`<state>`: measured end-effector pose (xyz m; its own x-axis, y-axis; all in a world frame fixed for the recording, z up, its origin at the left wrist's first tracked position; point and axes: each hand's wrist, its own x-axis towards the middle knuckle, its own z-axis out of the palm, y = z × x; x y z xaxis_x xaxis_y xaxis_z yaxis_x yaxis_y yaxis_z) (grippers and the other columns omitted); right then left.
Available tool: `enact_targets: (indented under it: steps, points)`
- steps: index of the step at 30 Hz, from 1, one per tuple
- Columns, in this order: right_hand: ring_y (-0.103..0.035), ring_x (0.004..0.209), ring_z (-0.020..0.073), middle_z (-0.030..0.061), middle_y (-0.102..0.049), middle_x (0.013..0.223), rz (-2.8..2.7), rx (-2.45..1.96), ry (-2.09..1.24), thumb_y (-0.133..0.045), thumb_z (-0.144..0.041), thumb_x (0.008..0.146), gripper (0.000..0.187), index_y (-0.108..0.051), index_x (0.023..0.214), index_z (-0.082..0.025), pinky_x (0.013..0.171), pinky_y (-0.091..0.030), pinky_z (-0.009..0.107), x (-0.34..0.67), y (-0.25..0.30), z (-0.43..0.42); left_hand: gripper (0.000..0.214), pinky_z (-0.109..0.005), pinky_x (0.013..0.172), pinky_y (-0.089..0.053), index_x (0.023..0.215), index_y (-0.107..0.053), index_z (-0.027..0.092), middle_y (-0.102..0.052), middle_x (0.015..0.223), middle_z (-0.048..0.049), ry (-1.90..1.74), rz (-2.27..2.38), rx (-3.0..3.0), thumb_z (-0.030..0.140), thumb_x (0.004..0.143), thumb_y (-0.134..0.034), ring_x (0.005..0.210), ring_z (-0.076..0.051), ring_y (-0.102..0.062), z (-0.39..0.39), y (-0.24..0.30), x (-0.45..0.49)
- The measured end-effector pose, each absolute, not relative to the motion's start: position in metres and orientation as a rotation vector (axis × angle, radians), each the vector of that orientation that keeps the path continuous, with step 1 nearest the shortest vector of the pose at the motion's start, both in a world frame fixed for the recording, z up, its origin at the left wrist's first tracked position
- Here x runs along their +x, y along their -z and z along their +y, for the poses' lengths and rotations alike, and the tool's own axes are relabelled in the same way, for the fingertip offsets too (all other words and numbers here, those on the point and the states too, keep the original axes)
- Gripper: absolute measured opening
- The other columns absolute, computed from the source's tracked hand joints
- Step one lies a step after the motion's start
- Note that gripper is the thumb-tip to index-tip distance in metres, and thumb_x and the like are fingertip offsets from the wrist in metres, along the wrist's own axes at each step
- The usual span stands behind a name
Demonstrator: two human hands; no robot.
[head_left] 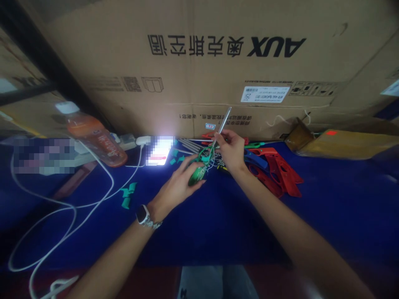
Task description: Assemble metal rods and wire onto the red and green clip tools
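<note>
A green plastic handle (pixel 197 175) with pale print lies in my left hand (pixel 183 176), whose fingers are curled round it. My right hand (pixel 230 149) pinches a thin silver metal tube (pixel 225 120), which tilts up and to the right. Thin white wires (pixel 212 161) run between the handle and the tube's lower end, and the exact joint is hidden by the fingers. Beyond both hands lie several loose metal tubes (pixel 189 145). Red plastic handles (pixel 282 172) and a blue one (pixel 256 159) are piled to the right of my right hand.
Small green plastic pieces (pixel 127 195) lie on the blue table (pixel 193 232). A lit phone (pixel 160 150), a drink bottle (pixel 96 137) and looping white cables (pixel 73 207) occupy the left. A large cardboard box (pixel 202 83) walls off the back; a yellow package (pixel 346 139) is at right.
</note>
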<state>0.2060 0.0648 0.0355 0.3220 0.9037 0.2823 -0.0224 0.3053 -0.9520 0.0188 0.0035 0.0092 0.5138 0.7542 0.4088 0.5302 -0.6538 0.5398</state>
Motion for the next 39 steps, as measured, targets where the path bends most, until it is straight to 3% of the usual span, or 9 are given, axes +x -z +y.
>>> enact_targets:
  steps: [7, 10, 12, 18, 23, 31, 36, 39]
  points:
    - [-0.066, 0.060, 0.0160, -0.0002, -0.069, 0.073, -0.906, -1.080, -0.857, -0.075, -0.041, 0.069, 0.030, -0.064, 0.086, -0.019, 0.047, -0.056, 0.026, 0.212, -0.029, 0.068, 0.039, -0.043, 0.099, -0.055, 0.124, -0.054, 0.027, -0.044, 0.143, -0.0091, -1.070, 1.042, 2.337, 0.024, 0.088, -0.070, 0.126, -0.025, -0.054, 0.011, -0.002, 0.018]
    - [-0.063, 0.058, 0.0148, -0.0023, -0.066, 0.069, -0.808, -1.116, -0.908, -0.078, -0.038, 0.065, 0.030, -0.062, 0.082, -0.019, 0.046, -0.057, 0.027, 0.217, -0.017, 0.067, 0.026, -0.043, 0.099, -0.053, 0.108, -0.058, 0.023, -0.046, 0.130, -0.0086, -1.036, 1.102, 2.442, 0.025, 0.086, -0.072, 0.125, -0.026, -0.052, 0.010, -0.003, 0.018]
    - [-0.063, 0.059, 0.0150, -0.0025, -0.065, 0.068, -0.782, -1.144, -0.922, -0.078, -0.037, 0.065, 0.030, -0.061, 0.081, -0.019, 0.046, -0.058, 0.027, 0.219, -0.009, 0.065, 0.021, -0.042, 0.094, -0.054, 0.099, -0.058, 0.022, -0.050, 0.119, -0.0070, -1.006, 1.173, 2.519, 0.027, 0.085, -0.073, 0.114, -0.025, -0.057, 0.008, -0.006, 0.019]
    - [-0.066, 0.060, 0.0159, -0.0035, -0.065, 0.068, -0.764, -1.209, -0.943, -0.078, -0.036, 0.065, 0.028, -0.061, 0.081, -0.019, 0.048, -0.061, 0.030, 0.220, 0.003, 0.057, 0.033, -0.031, 0.063, -0.052, 0.087, -0.055, 0.022, -0.054, 0.099, -0.0014, -0.811, 1.366, 2.560, 0.047, 0.079, -0.076, 0.074, -0.016, -0.059, -0.001, -0.008, 0.027]
    - [-0.064, 0.052, 0.0130, -0.0047, -0.064, 0.064, -0.752, -1.239, -1.028, -0.078, -0.028, 0.069, 0.022, -0.059, 0.077, -0.020, 0.049, -0.062, 0.030, 0.219, 0.001, 0.057, 0.026, -0.028, 0.055, -0.045, 0.082, -0.054, 0.021, -0.054, 0.093, 0.0007, -0.784, 1.300, 2.432, 0.038, 0.083, -0.073, 0.060, -0.011, -0.052, 0.003, 0.001, 0.027]
    - [-0.068, 0.056, 0.0137, -0.0040, -0.067, 0.067, -0.698, -1.128, -1.086, -0.078, -0.024, 0.071, 0.023, -0.057, 0.079, -0.019, 0.054, -0.064, 0.031, 0.220, -0.014, 0.051, 0.031, -0.029, 0.057, -0.042, 0.094, -0.049, 0.022, -0.055, 0.080, 0.0023, -0.834, 1.326, 2.285, 0.041, 0.084, -0.072, 0.063, -0.014, -0.053, 0.008, 0.006, 0.025]
    - [-0.069, 0.059, 0.0158, -0.0029, -0.068, 0.071, -0.761, -1.097, -1.024, -0.080, -0.031, 0.066, 0.028, -0.060, 0.082, -0.020, 0.049, -0.060, 0.027, 0.217, -0.014, 0.049, 0.058, -0.037, 0.076, -0.049, 0.120, -0.050, 0.022, -0.063, 0.099, -0.0043, -0.927, 1.254, 2.193, 0.056, 0.080, -0.072, 0.086, -0.021, -0.061, 0.008, 0.003, 0.021]
    - [-0.068, 0.057, 0.0145, -0.0029, -0.068, 0.071, -0.786, -1.083, -1.030, -0.082, -0.035, 0.063, 0.033, -0.062, 0.082, -0.019, 0.046, -0.058, 0.024, 0.215, -0.016, 0.047, 0.048, -0.037, 0.082, -0.049, 0.118, -0.055, 0.020, -0.066, 0.103, -0.0076, -1.122, 1.167, 1.844, 0.058, 0.090, -0.056, 0.094, -0.022, -0.062, 0.020, -0.008, 0.018]
